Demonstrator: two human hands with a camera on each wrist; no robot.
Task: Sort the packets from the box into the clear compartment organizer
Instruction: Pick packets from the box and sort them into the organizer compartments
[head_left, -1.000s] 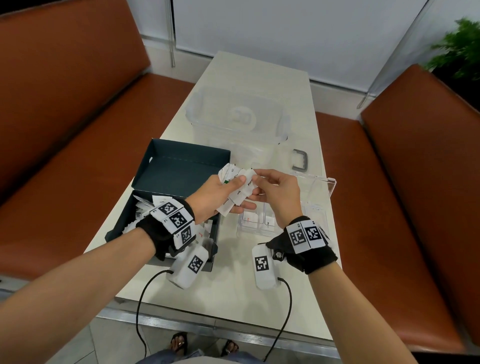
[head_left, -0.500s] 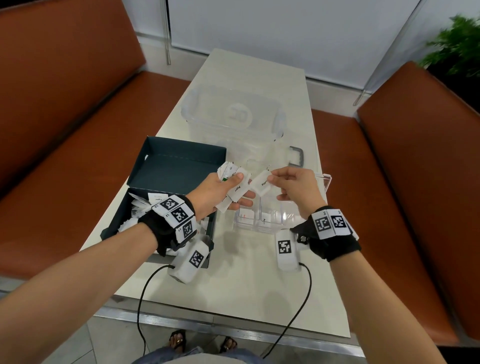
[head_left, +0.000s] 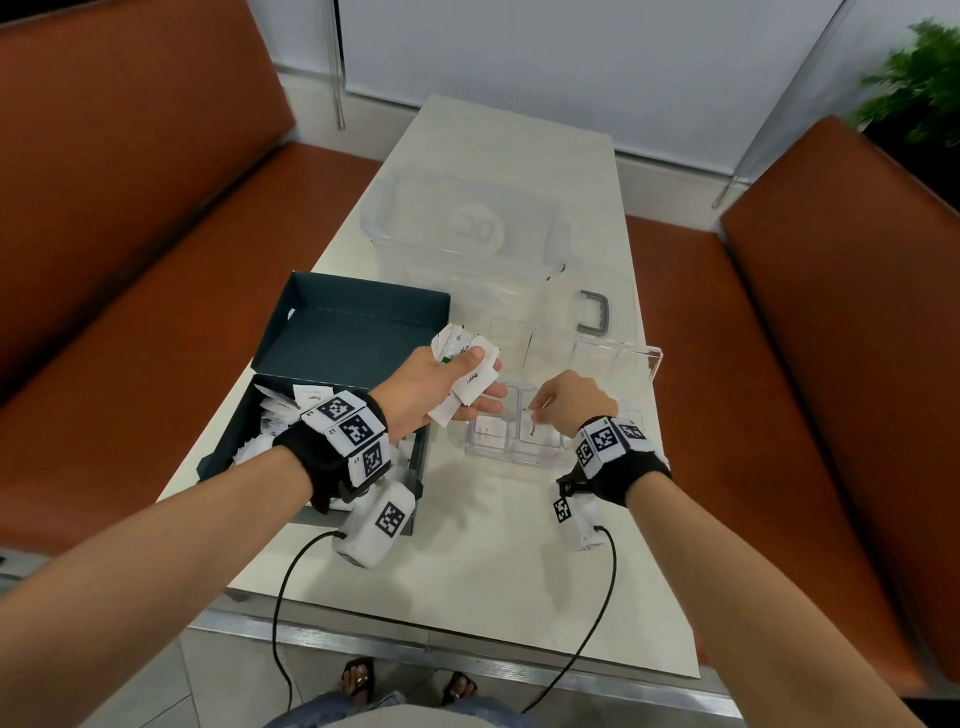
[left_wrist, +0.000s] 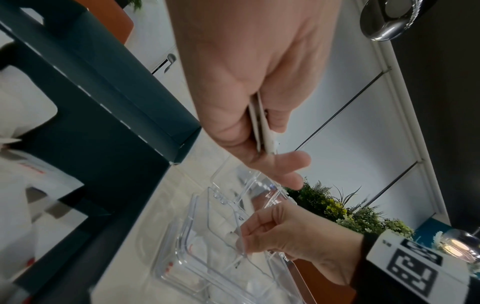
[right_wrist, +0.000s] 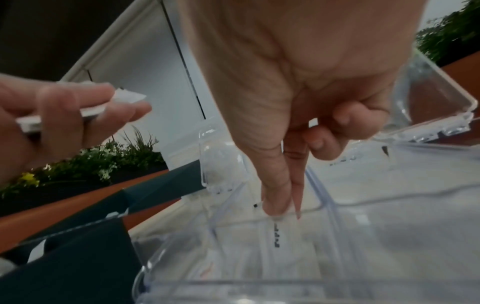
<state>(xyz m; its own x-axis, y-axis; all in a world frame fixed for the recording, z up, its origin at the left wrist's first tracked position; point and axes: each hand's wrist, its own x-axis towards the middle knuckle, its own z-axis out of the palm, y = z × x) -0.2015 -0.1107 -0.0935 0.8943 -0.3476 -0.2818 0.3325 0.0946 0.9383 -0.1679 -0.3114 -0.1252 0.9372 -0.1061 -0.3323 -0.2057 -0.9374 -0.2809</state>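
Our right hand (head_left: 569, 402) no longer meets the left hand (head_left: 441, 387) at the fan of packets (head_left: 470, 376). It now sits lower, over the clear compartment organizer (head_left: 524, 441), with thumb and forefinger pinching a single white packet (right_wrist: 279, 230) down into the organizer's middle near compartment (its print reads only as a dark blur). That packet, a second ago held in the air above the organizer, now stands inside its walls. Our left hand holds the remaining packets a little farther from the organizer's near edge, and the fan looks one packet thinner.
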